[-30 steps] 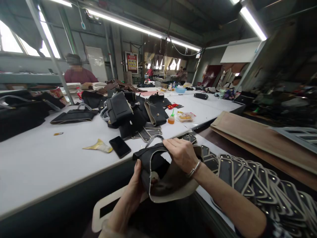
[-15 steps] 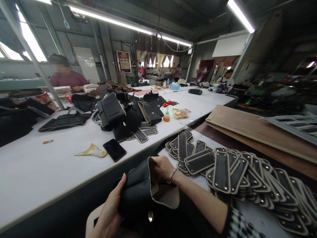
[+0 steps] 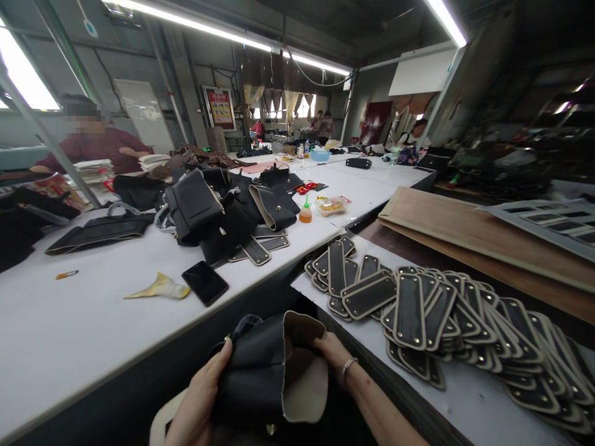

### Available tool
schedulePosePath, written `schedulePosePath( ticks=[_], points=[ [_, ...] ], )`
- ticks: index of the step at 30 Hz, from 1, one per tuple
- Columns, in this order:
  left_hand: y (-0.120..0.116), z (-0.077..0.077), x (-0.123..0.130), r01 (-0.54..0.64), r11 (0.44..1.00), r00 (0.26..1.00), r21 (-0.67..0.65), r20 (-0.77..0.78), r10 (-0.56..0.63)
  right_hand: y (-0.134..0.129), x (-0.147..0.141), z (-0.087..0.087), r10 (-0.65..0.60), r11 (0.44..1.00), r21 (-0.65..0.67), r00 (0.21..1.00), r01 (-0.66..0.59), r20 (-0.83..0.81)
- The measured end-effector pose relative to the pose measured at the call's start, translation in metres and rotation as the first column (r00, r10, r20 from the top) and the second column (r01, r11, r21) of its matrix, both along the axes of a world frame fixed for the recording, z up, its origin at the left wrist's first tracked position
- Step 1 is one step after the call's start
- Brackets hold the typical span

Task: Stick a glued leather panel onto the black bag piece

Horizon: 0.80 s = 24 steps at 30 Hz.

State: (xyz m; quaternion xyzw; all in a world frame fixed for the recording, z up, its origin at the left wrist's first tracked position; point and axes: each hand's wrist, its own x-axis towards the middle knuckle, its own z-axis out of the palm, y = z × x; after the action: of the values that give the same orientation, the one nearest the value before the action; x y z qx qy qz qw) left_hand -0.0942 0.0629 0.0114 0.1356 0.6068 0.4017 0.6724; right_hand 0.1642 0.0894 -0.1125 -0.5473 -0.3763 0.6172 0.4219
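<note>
A black leather bag [image 3: 253, 375] with a pale tan lining is tilted in front of me, its mouth turned to the right. My left hand [image 3: 207, 381] is closed on its left side, thumb on top. At the mouth, my right hand [image 3: 332, 353] grips the far right edge, with the fingertips partly hidden by the lining. A small metal clasp shows low on the bag's front, and a handle loop sticks up at its back. To the right lies a heap of black panels [image 3: 409, 310] with pale edges and brass studs.
On the white table [image 3: 106, 316] are a phone [image 3: 204, 283], a yellow wrapper [image 3: 160, 288], a small brush [image 3: 67, 274], piled black bags [image 3: 193, 207] and a glue bottle [image 3: 305, 212]. A brown board [image 3: 446, 235] lies at right. A person [image 3: 105, 139] works across the table.
My right hand has drawn back from inside the bag to its right edge, and the mouth gapes wider. The view has shifted a little to the right.
</note>
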Motion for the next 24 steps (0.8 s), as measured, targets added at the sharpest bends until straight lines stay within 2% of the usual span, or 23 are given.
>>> schedulePosePath(
  ticks=[3,6,8,11,14,17,20,24],
  points=[
    [0.012,-0.003,-0.003,0.051,0.999,0.998,0.005,-0.022,-0.051,-0.012,-0.019,-0.009,-0.083,0.993,-0.09,0.987,0.071,-0.141],
    [0.023,-0.003,-0.009,0.061,0.998,0.997,0.033,-0.043,-0.06,-0.003,-0.031,-0.02,-0.124,0.984,-0.146,0.976,0.099,-0.178],
    [0.027,0.0,-0.011,0.046,0.999,0.999,-0.011,-0.024,-0.047,0.013,-0.033,-0.026,-0.098,0.984,-0.16,0.983,0.073,-0.154],
    [0.028,0.007,-0.012,-0.023,0.994,1.0,-0.106,0.011,0.024,0.042,-0.032,-0.029,0.013,0.988,-0.154,0.996,-0.027,-0.091],
    [0.018,0.012,-0.014,-0.085,0.986,0.996,-0.142,0.017,0.088,0.066,-0.032,-0.023,0.129,0.983,-0.125,0.991,-0.134,-0.047],
    [0.0,0.011,-0.021,-0.108,0.98,0.993,-0.169,0.028,0.114,0.077,-0.036,-0.015,0.213,0.974,-0.065,0.976,-0.215,-0.041],
    [-0.018,0.006,-0.028,-0.137,0.983,0.989,-0.126,0.035,0.143,0.073,-0.039,-0.006,0.259,0.966,0.007,0.965,-0.259,-0.032],
    [-0.031,0.004,-0.034,-0.208,0.978,0.978,-0.013,0.028,0.209,0.058,-0.033,0.007,0.258,0.961,0.101,0.966,-0.256,-0.012]
  ],
)
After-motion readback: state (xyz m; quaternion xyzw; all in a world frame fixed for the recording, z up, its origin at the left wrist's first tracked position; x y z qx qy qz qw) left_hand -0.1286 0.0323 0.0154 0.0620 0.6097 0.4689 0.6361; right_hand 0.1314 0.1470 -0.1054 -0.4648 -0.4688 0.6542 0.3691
